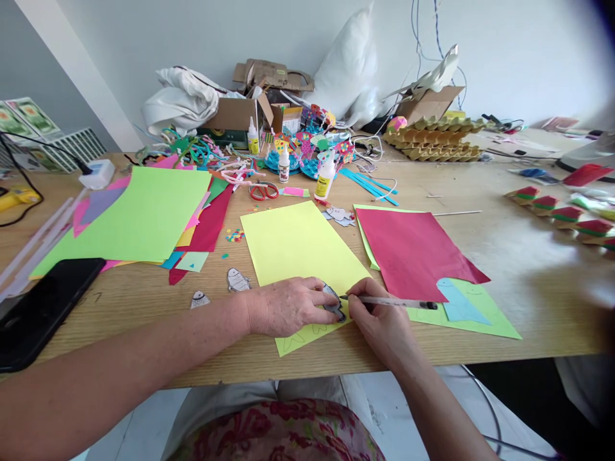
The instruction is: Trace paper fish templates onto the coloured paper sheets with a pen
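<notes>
A yellow sheet of paper (298,243) lies on the table in front of me, with pencil-like outlines near its lower edge. My left hand (293,306) rests on the sheet, its fingers spread and pressing a small fish cutout (340,312) flat. In my right hand (379,320) is a pen (398,301), gripped between thumb and fingers, its tip at the cutout's right edge. Two more fish cutouts lie left of the sheet, one (237,280) beside it and another (200,299) behind my left forearm.
Green paper (148,211) and a black phone (43,314) lie left. Red paper (408,246) overlaps green paper at right, beside a blue cutout (461,304). Behind are red-handled scissors (263,191), a glue bottle (325,179), egg cartons (432,141) and boxes.
</notes>
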Demonstrator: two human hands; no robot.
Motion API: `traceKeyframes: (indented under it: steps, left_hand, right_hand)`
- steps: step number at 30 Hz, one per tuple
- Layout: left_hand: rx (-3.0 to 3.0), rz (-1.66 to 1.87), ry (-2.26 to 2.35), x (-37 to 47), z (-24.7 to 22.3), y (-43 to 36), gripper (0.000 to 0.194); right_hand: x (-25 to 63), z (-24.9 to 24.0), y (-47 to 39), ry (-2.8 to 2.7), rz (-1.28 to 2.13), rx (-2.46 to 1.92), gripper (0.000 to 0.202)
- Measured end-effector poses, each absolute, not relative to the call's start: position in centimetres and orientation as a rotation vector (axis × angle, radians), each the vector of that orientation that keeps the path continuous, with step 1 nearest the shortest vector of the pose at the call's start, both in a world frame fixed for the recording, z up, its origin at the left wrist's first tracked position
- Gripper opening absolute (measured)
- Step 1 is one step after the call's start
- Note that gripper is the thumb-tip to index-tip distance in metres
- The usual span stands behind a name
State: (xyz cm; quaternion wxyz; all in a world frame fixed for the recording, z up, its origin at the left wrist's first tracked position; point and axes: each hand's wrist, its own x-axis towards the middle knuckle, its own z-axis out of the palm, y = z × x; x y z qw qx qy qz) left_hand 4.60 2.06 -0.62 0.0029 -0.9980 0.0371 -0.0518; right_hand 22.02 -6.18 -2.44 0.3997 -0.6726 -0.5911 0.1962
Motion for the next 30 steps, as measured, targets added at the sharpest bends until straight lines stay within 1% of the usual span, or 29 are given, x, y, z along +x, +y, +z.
traceKeyframes:
  steps: [14, 22, 30]
  left_hand:
    - [-3.145, -0.19, 0.115, 4.6, -0.5, 2.0, 0.034]
    - [-3.145, -0.175, 0.117, 4.5, -0.7, 2.0, 0.034]
    - [-3.156, -0.23, 0.123, 4.4, -1.1, 2.1, 0.033]
  right_hand:
    - [21.7, -2.1, -5.5, -1.535, 0.445, -1.734, 0.009]
    - [21.8, -2.1, -5.4, -1.536, 0.47, -1.732, 0.008]
    - [21.6, -2.3, -4.9, -1.552, 0.467, -1.718, 0.007]
